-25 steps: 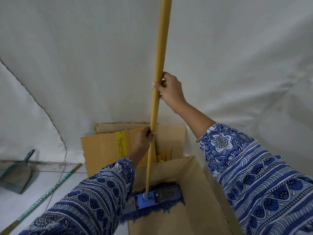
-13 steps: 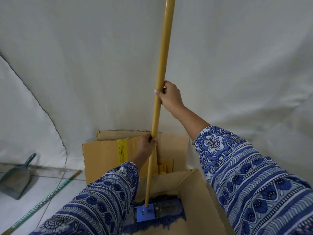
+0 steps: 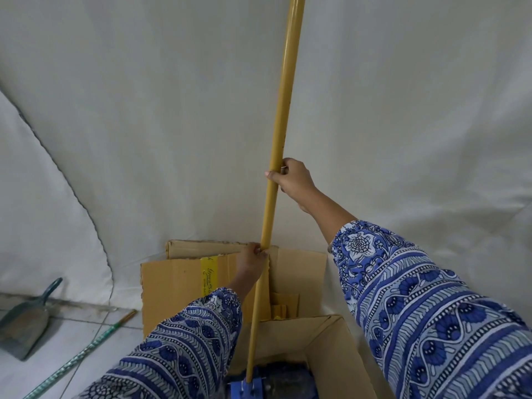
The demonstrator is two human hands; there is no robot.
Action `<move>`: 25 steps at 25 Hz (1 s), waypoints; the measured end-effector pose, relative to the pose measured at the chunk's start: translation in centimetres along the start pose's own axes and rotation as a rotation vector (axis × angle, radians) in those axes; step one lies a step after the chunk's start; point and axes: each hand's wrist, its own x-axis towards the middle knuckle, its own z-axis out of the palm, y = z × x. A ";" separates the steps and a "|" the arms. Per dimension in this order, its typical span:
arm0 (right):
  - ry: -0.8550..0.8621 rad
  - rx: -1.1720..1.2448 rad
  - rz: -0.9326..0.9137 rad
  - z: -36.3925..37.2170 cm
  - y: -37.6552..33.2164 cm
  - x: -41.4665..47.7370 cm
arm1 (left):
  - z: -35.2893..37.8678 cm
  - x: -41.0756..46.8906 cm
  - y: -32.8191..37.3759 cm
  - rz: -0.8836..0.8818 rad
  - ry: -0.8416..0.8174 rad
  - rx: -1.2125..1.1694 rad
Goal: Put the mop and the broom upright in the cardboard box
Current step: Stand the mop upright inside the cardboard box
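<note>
The mop [image 3: 280,156] is held near upright, head down inside the box [image 3: 331,349], gripped high by the right hand [image 3: 290,178] and lower by the left hand [image 3: 254,259], while the broom [image 3: 83,355] is left on the floor.

White tiled floor [image 3: 37,367]: cardboard box [image 3: 339,355], dustpan [image 3: 24,323] at left, green striped stick [image 3: 86,352] lying between

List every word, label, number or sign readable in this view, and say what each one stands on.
Yellow tape strip on the brown cardboard box flap: dark cursive script runs along it, too small and blurred to read.
Yellow mop pole: no print visible.
Blue plastic mop clamp: no print visible.
Green dustpan and green striped broom handle: no readable marks.
</note>
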 end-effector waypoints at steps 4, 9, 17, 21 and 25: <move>0.003 0.028 -0.001 -0.2 -0.4 -0.8 | -0.5 -0.7 -0.1 0.023 0.000 -0.008; 0.031 0.032 0.040 0.1 -0.7 -2.1 | -2.0 -1.8 0.1 0.031 -0.003 -0.007; 0.151 0.070 0.132 0.1 -0.2 -4.7 | -6.0 -3.2 -0.7 0.049 0.030 0.005; 0.669 0.052 -0.081 3.6 -1.4 -7.8 | -11.3 -4.3 -2.5 0.032 0.071 -0.032; 0.630 0.005 -0.219 12.8 -5.8 -10.4 | -21.8 -5.6 -7.0 0.025 0.172 -0.021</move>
